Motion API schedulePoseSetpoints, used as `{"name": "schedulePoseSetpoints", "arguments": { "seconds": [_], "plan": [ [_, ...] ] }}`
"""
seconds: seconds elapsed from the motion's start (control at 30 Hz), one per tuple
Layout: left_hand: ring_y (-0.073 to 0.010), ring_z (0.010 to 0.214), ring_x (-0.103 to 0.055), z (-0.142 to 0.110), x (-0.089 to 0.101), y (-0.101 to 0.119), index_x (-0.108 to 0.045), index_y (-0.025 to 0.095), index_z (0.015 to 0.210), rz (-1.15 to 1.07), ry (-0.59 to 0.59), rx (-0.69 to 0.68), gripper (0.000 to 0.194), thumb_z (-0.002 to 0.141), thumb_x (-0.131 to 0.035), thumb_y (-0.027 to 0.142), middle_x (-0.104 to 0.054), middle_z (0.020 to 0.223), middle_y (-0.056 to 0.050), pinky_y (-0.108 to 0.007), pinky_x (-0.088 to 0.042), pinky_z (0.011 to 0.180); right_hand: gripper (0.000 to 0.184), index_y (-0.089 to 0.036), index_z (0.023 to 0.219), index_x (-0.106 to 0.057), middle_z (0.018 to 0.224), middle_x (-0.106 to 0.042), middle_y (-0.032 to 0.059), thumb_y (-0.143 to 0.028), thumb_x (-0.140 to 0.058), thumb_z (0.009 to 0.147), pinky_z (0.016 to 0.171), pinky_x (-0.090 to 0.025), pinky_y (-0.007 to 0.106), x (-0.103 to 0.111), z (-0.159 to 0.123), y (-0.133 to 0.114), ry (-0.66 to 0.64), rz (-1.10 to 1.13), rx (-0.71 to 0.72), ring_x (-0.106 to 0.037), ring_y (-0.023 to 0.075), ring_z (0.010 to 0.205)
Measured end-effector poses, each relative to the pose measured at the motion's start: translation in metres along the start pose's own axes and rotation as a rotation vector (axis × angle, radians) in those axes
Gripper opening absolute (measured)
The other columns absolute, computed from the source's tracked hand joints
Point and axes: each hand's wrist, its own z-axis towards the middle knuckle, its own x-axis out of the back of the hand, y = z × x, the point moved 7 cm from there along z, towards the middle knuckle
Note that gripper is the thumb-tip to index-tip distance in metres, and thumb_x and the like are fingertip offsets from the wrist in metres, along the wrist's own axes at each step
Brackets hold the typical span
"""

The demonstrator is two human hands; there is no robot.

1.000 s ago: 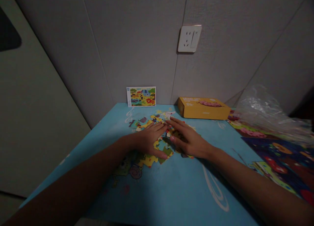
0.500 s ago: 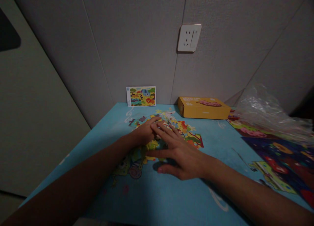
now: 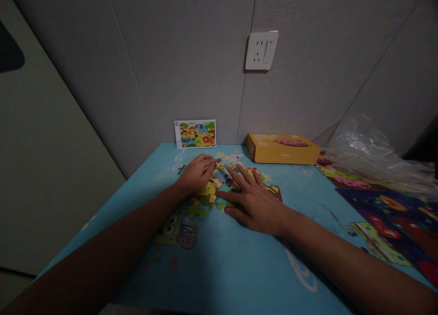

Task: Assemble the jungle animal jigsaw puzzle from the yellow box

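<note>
A loose heap of colourful jigsaw puzzle pieces lies in the middle of the blue table. My left hand rests at the left side of the heap, its fingers extended over the pieces. Spread fingers of my right hand lie flat across the right side of the heap, touching pieces. Neither hand grips a piece that I can see. Part of the heap is hidden under both hands. Behind it, a picture card with cartoon animals leans upright against the wall.
A yellow box stands at the back, right of the card. Farther right lie a crumpled clear plastic bag and dark blue picture sheets. A wall socket sits above the table.
My hands have moved apart: the left slid leftward, and the right came down flat onto the pieces. More of the heap shows between them. The view has shifted slightly.
</note>
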Motion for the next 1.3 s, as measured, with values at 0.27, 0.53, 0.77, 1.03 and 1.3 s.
{"name": "schedulePoseSetpoints", "arguments": {
  "seconds": [0.27, 0.53, 0.77, 1.03, 1.3],
  "plan": [
    [-0.0417, 0.144, -0.014, -0.020, -0.022, -0.002, -0.034, 0.023, 0.148, 0.272, -0.423, 0.183, 0.070, 0.090, -0.035, 0.064, -0.024, 0.156, -0.020, -0.077, -0.006, 0.103, 0.107, -0.017, 0.152, -0.025, 0.152, -0.021, 0.0316, -0.086, -0.041, 0.071, 0.087, -0.012, 0.086, -0.015, -0.018, 0.045, 0.105, 0.036, -0.623, -0.018, 0.0576, 0.136],
    [-0.0409, 0.145, -0.011, -0.020, -0.023, 0.000, -0.030, 0.024, 0.149, 0.296, -0.428, 0.226, 0.073, 0.090, -0.030, 0.066, -0.018, 0.158, -0.019, -0.076, -0.008, 0.102, 0.097, -0.013, 0.152, -0.024, 0.154, -0.020, 0.0290, -0.075, -0.043, 0.080, 0.104, -0.017, 0.073, -0.021, -0.009, 0.037, 0.021, 0.108, -0.562, -0.015, 0.0502, 0.141],
    [-0.0404, 0.145, -0.010, -0.020, -0.026, -0.003, -0.032, 0.020, 0.148, 0.272, -0.401, 0.258, 0.076, 0.090, -0.028, 0.069, -0.019, 0.158, -0.019, -0.074, -0.008, 0.104, 0.107, -0.011, 0.153, -0.017, 0.157, -0.001, 0.0274, -0.069, -0.061, 0.074, 0.113, -0.018, 0.058, -0.019, 0.003, 0.030, 0.049, 0.357, -0.326, 0.000, 0.0400, 0.145],
    [-0.0348, 0.142, -0.026, -0.015, -0.007, 0.044, -0.061, 0.024, 0.125, 0.123, -0.213, -0.131, 0.045, 0.088, -0.053, 0.049, -0.035, 0.152, -0.014, -0.064, -0.013, 0.112, 0.058, -0.012, 0.142, -0.038, 0.151, -0.032, 0.0204, -0.036, -0.048, 0.090, 0.113, -0.028, 0.048, 0.003, 0.011, 0.044, 0.382, 0.413, -0.151, -0.029, 0.0278, 0.142],
    [-0.0393, 0.144, -0.019, -0.034, -0.024, 0.077, -0.061, 0.045, 0.124, 0.000, -0.457, -0.436, 0.036, 0.088, -0.060, 0.045, -0.029, 0.157, -0.001, -0.071, -0.011, 0.108, 0.043, -0.017, 0.101, -0.068, 0.106, -0.061, 0.0122, -0.005, -0.045, 0.068, 0.095, -0.047, 0.041, 0.027, -0.006, 0.085, 0.552, 0.202, -0.406, -0.058, 0.0258, 0.102]
  ]
}}
